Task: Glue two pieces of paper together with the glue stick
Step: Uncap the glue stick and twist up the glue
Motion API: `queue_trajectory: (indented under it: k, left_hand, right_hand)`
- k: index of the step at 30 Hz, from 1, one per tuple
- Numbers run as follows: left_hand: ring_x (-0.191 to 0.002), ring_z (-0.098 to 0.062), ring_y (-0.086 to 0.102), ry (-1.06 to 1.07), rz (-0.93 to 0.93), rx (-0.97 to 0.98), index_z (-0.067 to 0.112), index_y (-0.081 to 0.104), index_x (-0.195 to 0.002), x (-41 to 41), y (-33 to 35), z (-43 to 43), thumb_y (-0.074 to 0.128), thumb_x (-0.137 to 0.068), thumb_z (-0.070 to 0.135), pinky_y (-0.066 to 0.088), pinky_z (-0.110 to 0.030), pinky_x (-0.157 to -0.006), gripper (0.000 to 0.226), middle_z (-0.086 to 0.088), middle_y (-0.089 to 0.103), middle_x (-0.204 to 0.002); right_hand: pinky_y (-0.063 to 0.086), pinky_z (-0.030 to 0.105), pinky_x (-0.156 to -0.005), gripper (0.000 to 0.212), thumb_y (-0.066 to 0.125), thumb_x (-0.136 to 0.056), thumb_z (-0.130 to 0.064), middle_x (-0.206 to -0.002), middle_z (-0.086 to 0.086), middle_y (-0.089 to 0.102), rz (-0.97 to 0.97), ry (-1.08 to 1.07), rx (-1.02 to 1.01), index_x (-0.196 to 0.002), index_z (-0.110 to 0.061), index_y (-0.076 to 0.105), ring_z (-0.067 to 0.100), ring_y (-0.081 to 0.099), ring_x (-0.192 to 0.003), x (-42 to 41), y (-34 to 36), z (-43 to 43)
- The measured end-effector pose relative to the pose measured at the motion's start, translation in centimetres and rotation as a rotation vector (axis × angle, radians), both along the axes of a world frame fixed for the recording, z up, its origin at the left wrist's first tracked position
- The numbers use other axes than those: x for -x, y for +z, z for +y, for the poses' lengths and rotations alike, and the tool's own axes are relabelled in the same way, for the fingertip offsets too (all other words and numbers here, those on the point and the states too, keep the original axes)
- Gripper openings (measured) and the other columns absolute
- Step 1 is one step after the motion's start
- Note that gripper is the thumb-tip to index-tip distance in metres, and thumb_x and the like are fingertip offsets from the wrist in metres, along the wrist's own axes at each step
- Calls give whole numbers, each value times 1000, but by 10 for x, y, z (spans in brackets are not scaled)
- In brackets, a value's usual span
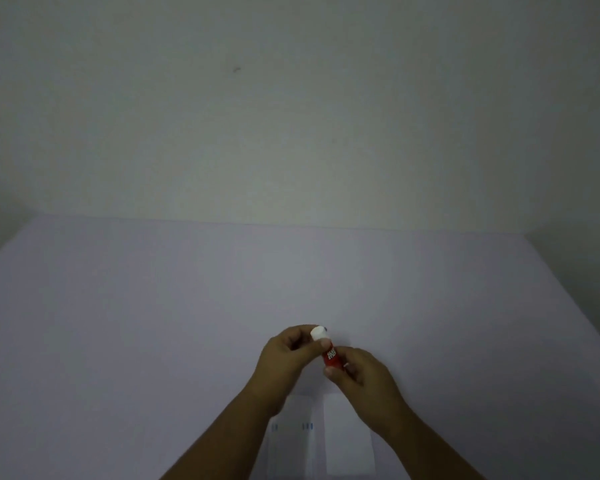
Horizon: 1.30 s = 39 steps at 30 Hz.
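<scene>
Head view: left hand (288,355) pinches the white cap (318,332) of the red glue stick (332,357); right hand (361,382) grips its body, above two papers (349,441) on the counter (153,323).

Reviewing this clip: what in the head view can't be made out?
- Glue stick: whether the white cap is loosened; left hand covers the joint.
- Stick's base: hidden in right hand.
- Left paper: blue marks too small; forearm overlaps its corner.
- Right paper: near edge cut off by the frame.
</scene>
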<state>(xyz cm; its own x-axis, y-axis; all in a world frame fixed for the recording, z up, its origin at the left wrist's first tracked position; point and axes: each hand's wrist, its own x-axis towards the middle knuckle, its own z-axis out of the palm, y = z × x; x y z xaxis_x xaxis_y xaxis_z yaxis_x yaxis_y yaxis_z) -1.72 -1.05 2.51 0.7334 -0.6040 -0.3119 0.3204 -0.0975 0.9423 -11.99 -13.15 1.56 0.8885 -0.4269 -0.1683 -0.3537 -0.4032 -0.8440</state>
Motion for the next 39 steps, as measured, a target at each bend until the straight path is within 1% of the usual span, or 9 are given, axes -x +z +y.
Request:
queue_trajectory:
  k: [3,8,14,19,24,27,31,35,39]
  left_hand:
    - [-95,-16,67,51,40,25,17,73,-98,5,9,3,71,-78,23,49,-24,-80,21,-1,75,-94]
    - [-99,-19,65,106,82,62,12,71,-103,14,25,7,68,-82,24,48,-24,-82,25,-1,74,-96]
    - [-104,-23,63,98,112,139,8,68,-108,25,44,9,63,-85,24,49,-23,-82,28,-6,71,-103]
    - [-106,-23,62,144,81,119,9,67,-110,35,53,10,64,-85,26,48,-26,-88,31,-8,70,-108]
    - [-106,-22,63,117,71,145,9,68,-108,41,59,9,65,-83,25,49,-22,-84,30,-7,71,-106]
    - [-106,-22,63,107,48,142,8,68,-108,41,63,10,66,-83,23,48,-22,-83,29,-7,71,-106]
    - [-104,-20,63,131,48,144,11,68,-107,44,66,9,65,-84,25,48,-19,-79,27,-6,71,-105]
    - [-103,-20,64,105,51,149,11,69,-105,47,70,8,65,-84,24,48,-19,-77,25,-5,72,-104]
    - [-105,-21,63,96,43,137,8,67,-109,47,72,8,66,-84,23,48,-21,-79,30,-7,71,-108]
  right_hand:
    - [52,25,-82,26,68,-79,-31,-101,-14,64,-11,-23,-131,-93,-50,57,8,62,-91,10,13,5]
    - [54,20,-70,22,72,-75,-9,-91,4,69,-109,-169,-507,-94,-18,65,9,65,-78,27,28,9]
    - [57,28,-55,40,58,-80,-30,-74,17,67,-202,-281,-1251,-109,-2,59,21,65,-62,42,37,17]
    - [56,27,-65,48,68,-66,-42,-81,10,70,-254,-247,-770,-103,-12,61,21,65,-71,47,34,24]
    - [48,22,-44,39,57,-82,-37,-57,8,59,-153,-356,-1262,-93,-1,65,14,55,-49,52,47,33]
    - [45,23,-44,50,47,-87,-48,-56,7,58,-60,-317,-1171,-78,-4,69,15,52,-48,51,52,36]
    - [50,29,-59,36,56,-78,-39,-69,8,64,-215,-328,-892,-94,-7,61,18,57,-61,50,51,35]
    - [41,23,-43,43,57,-71,-47,-52,5,52,-168,-349,-1153,-77,-6,66,14,47,-47,54,55,37]
    - [35,26,-43,56,47,-73,-63,-47,5,47,-58,-335,-1093,-60,-10,63,15,42,-42,54,55,39]
